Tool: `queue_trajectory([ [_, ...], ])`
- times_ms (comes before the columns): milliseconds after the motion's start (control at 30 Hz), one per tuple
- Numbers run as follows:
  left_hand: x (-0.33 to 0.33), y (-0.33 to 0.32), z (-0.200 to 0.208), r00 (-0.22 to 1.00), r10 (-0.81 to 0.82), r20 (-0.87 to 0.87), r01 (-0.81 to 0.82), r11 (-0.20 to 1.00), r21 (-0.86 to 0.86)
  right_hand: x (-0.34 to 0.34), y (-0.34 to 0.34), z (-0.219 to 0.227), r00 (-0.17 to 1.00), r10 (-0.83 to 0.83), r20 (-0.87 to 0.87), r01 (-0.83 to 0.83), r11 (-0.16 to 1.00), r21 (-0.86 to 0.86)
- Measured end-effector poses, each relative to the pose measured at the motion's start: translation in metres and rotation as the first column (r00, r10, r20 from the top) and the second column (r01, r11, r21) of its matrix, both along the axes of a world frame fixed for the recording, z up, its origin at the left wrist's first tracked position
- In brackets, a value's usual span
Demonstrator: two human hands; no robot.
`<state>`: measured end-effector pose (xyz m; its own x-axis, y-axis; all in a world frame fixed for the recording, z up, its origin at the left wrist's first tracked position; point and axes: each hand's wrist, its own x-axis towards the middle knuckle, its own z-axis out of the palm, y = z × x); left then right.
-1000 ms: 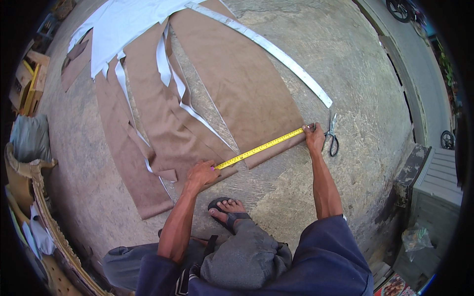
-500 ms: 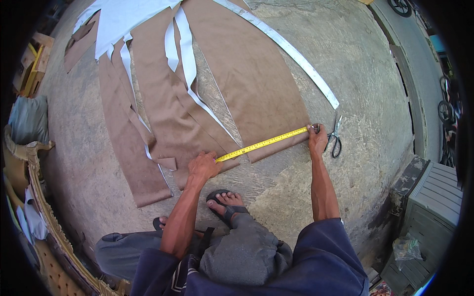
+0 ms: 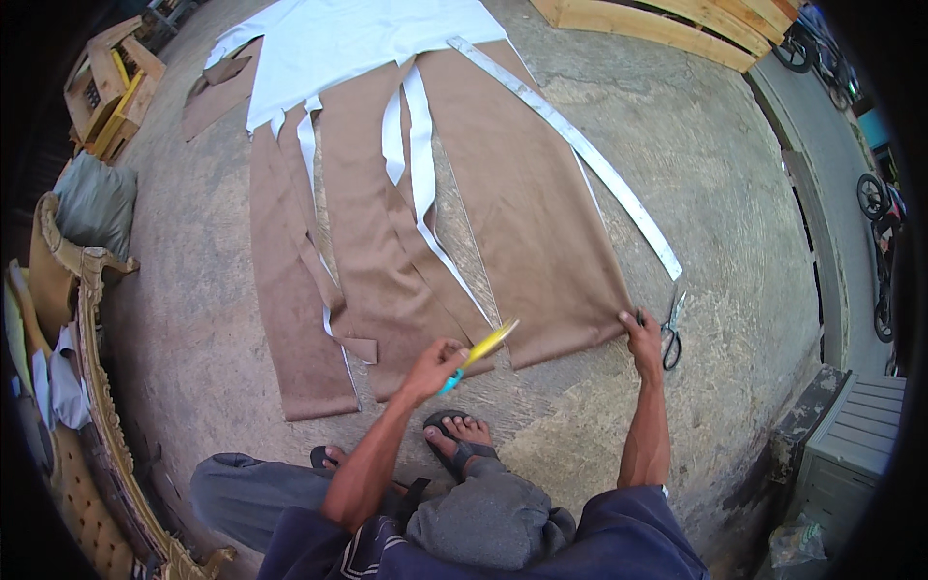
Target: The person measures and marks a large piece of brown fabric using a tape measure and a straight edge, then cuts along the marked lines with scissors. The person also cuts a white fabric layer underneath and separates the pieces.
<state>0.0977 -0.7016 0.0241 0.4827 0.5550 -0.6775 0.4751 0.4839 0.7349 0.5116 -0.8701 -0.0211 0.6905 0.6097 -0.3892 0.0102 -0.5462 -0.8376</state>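
Observation:
My left hand (image 3: 433, 372) is closed around a tape measure with a teal body, and a short length of its yellow blade (image 3: 493, 342), blurred by motion, sticks out to the right above the cloth. At the near right corner of a wide brown fabric panel (image 3: 551, 222), my right hand (image 3: 642, 340) pinches the cloth edge. Scissors (image 3: 672, 338) lie on the floor just right of that hand. A long pale metal straightedge (image 3: 590, 164) runs along the panel's right side, partly on the cloth. Cut brown strips (image 3: 314, 256) showing white backing lie to the left.
White-backed cloth (image 3: 348, 43) covers the far end. To the left stand an ornate gilded furniture frame (image 3: 92, 338) and a grey bag (image 3: 97, 205). Wooden slats (image 3: 657, 24) are at the far right; a grey cabinet (image 3: 860, 425) stands near right. My sandalled foot (image 3: 459, 440) is close to the cloth.
The yellow blade, stretched between both hands before, has left the right hand and drawn back to a short length at my left hand. The right hand remains at the cloth corner. The view has shifted.

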Motion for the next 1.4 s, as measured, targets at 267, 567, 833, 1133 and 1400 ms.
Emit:
queue_trajectory([
  [267,0.05,-0.042,-0.024,0.973,-0.117,-0.197,0.147,0.978,0.145,-0.001,-0.047,0.024,0.944,-0.167,-0.284,0.159,0.986,-0.051],
  [567,0.092,-0.048,-0.025,0.982,0.189,-0.009,-0.189,0.972,-0.141,0.005,-0.024,0.027,0.989,0.044,-0.142,-0.044,0.999,0.008],
  [833,0.118,-0.084,-0.047,0.911,0.218,-0.351,-0.142,0.963,0.228,0.018,-0.049,0.029,0.987,0.071,-0.143,-0.081,0.995,-0.066],
  [1133,0.122,-0.131,-0.053,0.903,0.209,-0.376,-0.198,0.978,0.068,0.018,-0.049,0.031,0.994,0.092,0.052,-0.084,0.986,-0.146],
  [1400,0.116,-0.154,-0.058,0.954,-0.102,-0.283,0.024,0.963,-0.268,0.049,-0.105,0.013,0.91,0.412,-0.039,-0.383,0.803,-0.457],
])
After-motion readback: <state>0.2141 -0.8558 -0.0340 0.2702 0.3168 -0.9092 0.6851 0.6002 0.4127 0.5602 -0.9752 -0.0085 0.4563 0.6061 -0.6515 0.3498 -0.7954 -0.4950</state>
